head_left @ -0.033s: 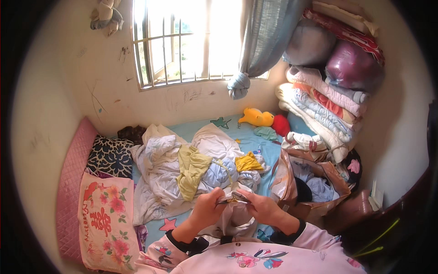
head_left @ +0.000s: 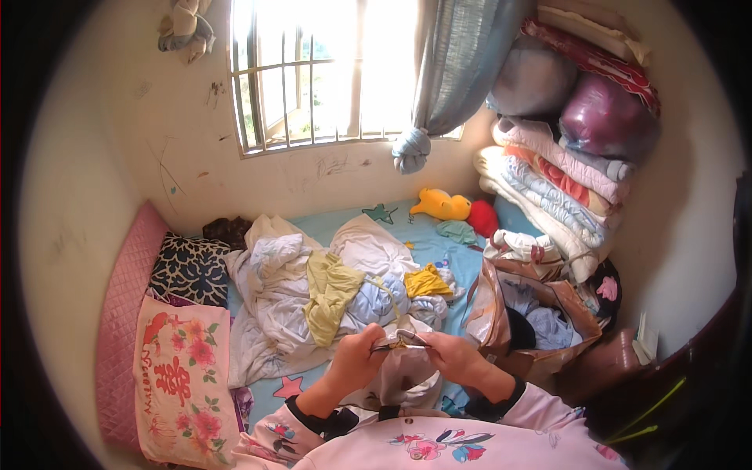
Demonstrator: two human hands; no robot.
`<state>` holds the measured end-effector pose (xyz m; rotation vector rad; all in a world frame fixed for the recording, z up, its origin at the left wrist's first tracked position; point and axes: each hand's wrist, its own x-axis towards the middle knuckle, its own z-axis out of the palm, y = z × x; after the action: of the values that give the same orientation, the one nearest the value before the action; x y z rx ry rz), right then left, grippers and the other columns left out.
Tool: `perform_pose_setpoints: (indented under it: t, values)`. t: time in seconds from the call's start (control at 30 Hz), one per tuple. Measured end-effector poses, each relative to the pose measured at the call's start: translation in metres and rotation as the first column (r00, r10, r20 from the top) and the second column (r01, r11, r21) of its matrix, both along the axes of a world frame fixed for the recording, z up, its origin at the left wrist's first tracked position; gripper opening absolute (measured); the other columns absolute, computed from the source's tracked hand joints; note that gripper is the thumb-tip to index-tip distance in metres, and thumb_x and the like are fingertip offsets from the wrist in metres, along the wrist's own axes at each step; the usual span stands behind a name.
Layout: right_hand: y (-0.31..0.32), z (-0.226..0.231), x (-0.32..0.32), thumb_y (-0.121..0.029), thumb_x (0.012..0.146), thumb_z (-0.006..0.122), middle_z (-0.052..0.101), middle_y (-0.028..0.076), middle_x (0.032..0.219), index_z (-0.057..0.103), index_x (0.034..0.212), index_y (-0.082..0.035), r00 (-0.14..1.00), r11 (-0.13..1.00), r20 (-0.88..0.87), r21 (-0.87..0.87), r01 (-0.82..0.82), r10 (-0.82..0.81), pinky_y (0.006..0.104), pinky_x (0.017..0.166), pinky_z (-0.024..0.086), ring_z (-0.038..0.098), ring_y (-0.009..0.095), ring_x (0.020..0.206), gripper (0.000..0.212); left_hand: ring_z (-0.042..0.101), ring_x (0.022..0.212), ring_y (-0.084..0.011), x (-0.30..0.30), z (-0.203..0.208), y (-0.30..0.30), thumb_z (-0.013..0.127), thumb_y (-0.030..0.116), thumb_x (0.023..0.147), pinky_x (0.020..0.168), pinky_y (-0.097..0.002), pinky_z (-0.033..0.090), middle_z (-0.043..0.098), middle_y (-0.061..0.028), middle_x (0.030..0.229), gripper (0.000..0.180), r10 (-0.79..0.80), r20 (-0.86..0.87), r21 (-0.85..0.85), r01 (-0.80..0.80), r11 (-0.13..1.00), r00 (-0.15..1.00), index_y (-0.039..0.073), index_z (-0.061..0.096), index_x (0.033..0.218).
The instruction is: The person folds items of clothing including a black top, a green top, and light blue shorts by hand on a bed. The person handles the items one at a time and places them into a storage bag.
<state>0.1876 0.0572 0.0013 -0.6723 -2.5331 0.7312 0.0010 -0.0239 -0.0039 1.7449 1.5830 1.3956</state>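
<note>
In front of my body hangs a whitish garment, its top edge held up between my two hands. My left hand is closed, its thumb and fingers pinching one side of that edge. On the opposite side my right hand pinches the edge in the same way, a short distance apart. A small dark and yellowish detail shows at the edge between the thumbs, too small to name. The garment's lower part is partly hidden by my hands and pink sleeves. Beyond it lie a yellow-green garment and a light blue cloth.
The blue bed sheet carries a rumpled white cover and a mustard cloth. An open brown bag of clothes stands at right, below stacked quilts. Pillows lie left. A barred window is ahead.
</note>
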Motion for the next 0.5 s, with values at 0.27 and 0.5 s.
perform_pose_setpoints:
  t: [0.27,0.5]
  values:
    - [0.018,0.021,0.004,-0.002,0.074,0.051,0.056,0.015,0.086,0.051,0.094,-0.003,0.997,1.000,-0.077,0.006,0.027,-0.027,0.0350,0.067,0.044,0.054,0.032,0.080,0.020,0.044,0.053,-0.0102,-0.016,-0.022,0.007,0.058,0.008,0.073,0.051,-0.0259,0.037,0.052,-0.0043,0.061,0.012,-0.057,0.232,-0.044,0.069,0.997,0.971,0.003,0.054,0.083]
    - [0.022,0.026,-0.005,-0.019,0.067,0.064,0.057,0.015,0.090,0.044,0.114,-0.006,0.987,0.964,0.018,0.214,-0.158,0.158,0.0354,0.072,0.044,0.056,0.031,0.081,0.053,0.034,0.056,-0.0027,-0.014,-0.035,0.007,0.058,0.006,0.075,0.049,-0.0182,0.029,0.040,0.0055,0.059,0.007,-0.110,0.213,-0.305,0.173,0.936,0.971,0.003,0.058,0.080]
